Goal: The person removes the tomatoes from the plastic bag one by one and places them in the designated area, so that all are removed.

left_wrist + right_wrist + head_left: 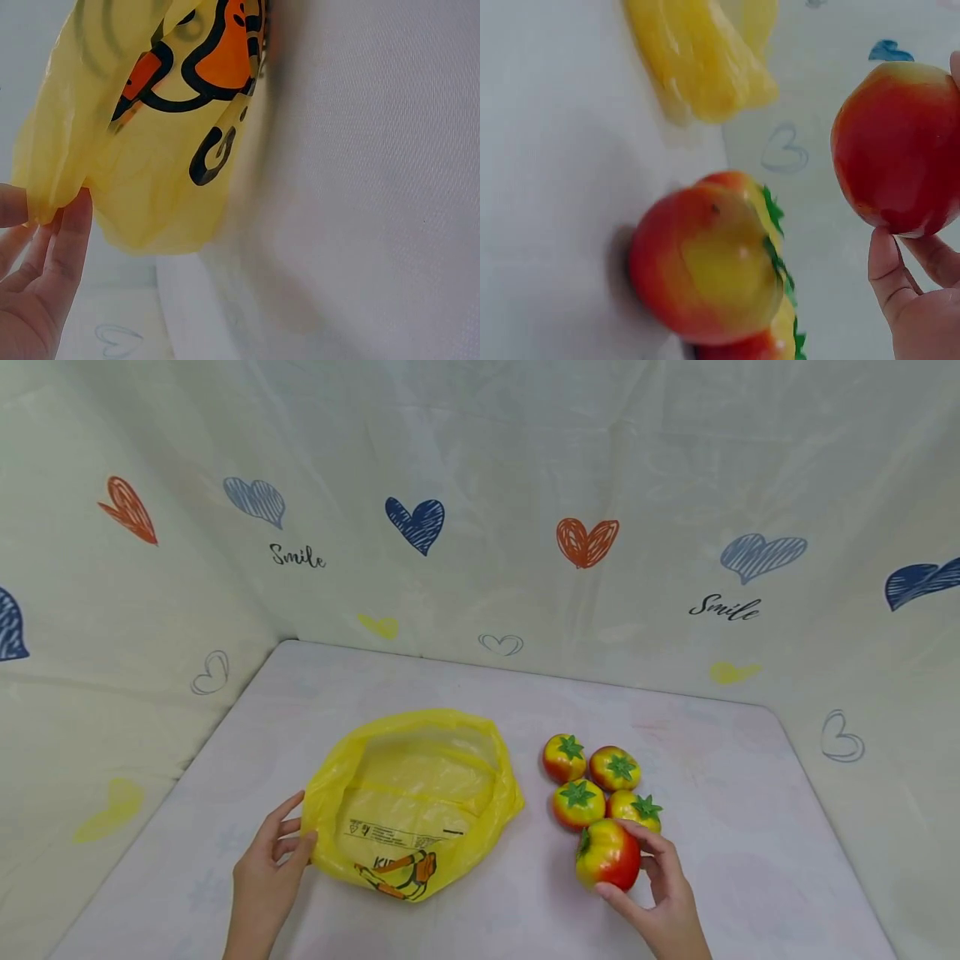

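My right hand (660, 893) holds a red-and-yellow tomato (608, 855) between thumb and fingers, raised above the table in the right wrist view. Several similar tomatoes with green star-shaped leafy tops, one of them a tomato (578, 804) just beyond my hand, sit in a close group on the table. A yellow plastic bag (416, 818) with dark print and an orange-and-black picture lies to the left, its mouth spread wide. At the bag's left rim, my left hand (272, 868) pinches the plastic between thumb and fingers.
The pale table (480, 927) has rounded far corners. Behind it and at the sides hangs a light curtain (495, 460) printed with hearts and the word Smile. A strip of table separates the bag from the tomatoes.
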Motion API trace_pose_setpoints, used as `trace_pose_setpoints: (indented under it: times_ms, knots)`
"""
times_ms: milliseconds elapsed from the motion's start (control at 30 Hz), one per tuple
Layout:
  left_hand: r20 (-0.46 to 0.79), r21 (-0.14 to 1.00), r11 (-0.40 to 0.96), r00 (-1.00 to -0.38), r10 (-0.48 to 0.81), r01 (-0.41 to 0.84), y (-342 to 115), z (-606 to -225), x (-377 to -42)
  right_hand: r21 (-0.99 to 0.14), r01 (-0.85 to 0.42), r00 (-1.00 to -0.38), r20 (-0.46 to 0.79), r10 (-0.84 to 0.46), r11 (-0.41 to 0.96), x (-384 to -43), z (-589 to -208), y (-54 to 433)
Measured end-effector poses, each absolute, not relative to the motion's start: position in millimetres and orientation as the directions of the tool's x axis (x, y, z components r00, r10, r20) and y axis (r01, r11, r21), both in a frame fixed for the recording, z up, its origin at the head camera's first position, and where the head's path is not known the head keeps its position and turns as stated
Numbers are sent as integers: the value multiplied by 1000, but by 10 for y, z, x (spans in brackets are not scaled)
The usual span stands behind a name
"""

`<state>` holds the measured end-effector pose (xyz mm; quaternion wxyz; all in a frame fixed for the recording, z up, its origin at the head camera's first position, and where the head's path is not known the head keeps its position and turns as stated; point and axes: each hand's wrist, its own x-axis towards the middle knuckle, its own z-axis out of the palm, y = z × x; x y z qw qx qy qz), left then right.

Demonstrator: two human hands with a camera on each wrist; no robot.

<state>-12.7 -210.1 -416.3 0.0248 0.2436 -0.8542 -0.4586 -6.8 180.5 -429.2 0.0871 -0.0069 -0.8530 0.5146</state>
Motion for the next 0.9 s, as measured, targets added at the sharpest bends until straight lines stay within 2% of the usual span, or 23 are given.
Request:
trace_pose_setpoints:
  times_ms: [333, 467, 667, 767, 900]
  knots:
    - [-193, 789, 460, -875, -445, -408, -2104, -4159, -127, -859, 118, -975, -6, 221, 499, -81, -4405, 2077]
    - [-196, 790, 457, -875, -443, -408, -2108, -4164, -124, -843, 154, -973, -37, 230, 515, -83, -4441, 2153]
    - [-190, 794, 457, -878, -439, -400, -2109, -4167, -121, -836, 155, -962, -8, 272, 526, -51, -4505, 2263]
    - [-185, 794, 459, -878, -440, -398, -2107, -4169, -124, -843, 182, -954, -27, 298, 506, -46, -4602, 2344]
    - [-186, 796, 454, -876, -444, -399, -2108, -4171, -127, -818, 284, -929, -107, 354, 500, -73, -4846, 2496]
